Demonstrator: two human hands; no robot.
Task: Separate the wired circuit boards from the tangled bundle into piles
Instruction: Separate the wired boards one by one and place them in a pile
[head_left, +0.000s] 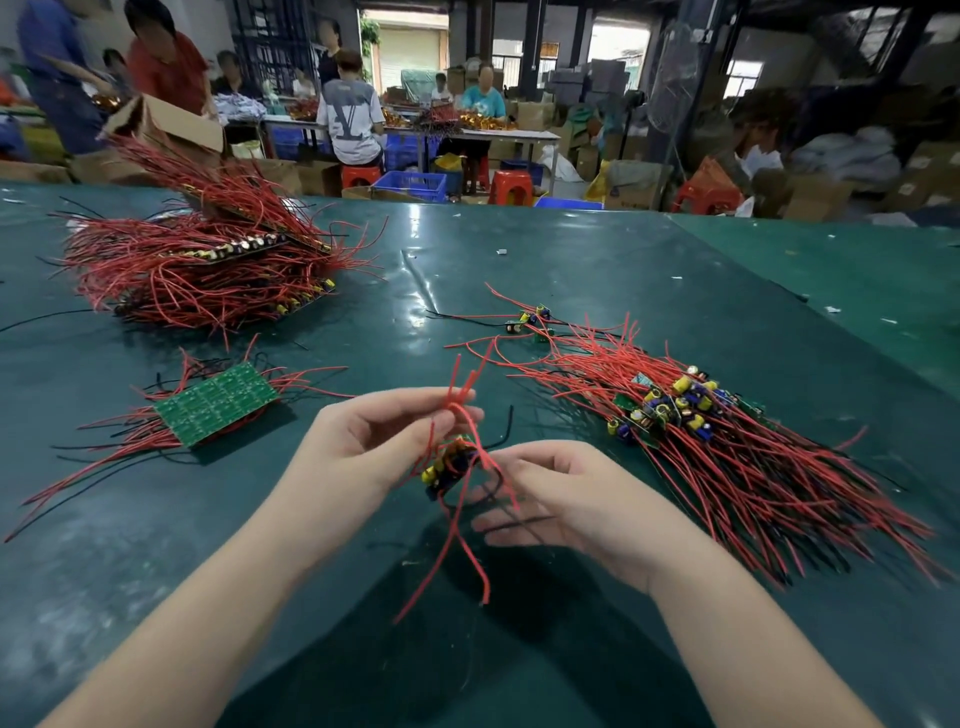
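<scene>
Above the green table, my left hand (384, 441) pinches a small clump of wired circuit boards (447, 467) with yellow capacitors, its red wires sticking up and hanging down. My right hand (561, 499) sits just right of the clump, fingers relaxed and spread, touching the dangling red wires. A large tangled bundle (197, 260) of red-wired boards lies at the far left. A green panel of boards (218, 402) with red and black wires lies at the left. A pile of separated boards (670, 410) with long red wires lies at the right. A few loose boards (532, 319) lie behind it.
The green table (571, 260) runs to a far edge with cardboard boxes, blue crates (413, 184) and red stools (511, 187) beyond. Several people work at other tables in the background. Small scraps dot the table's right side.
</scene>
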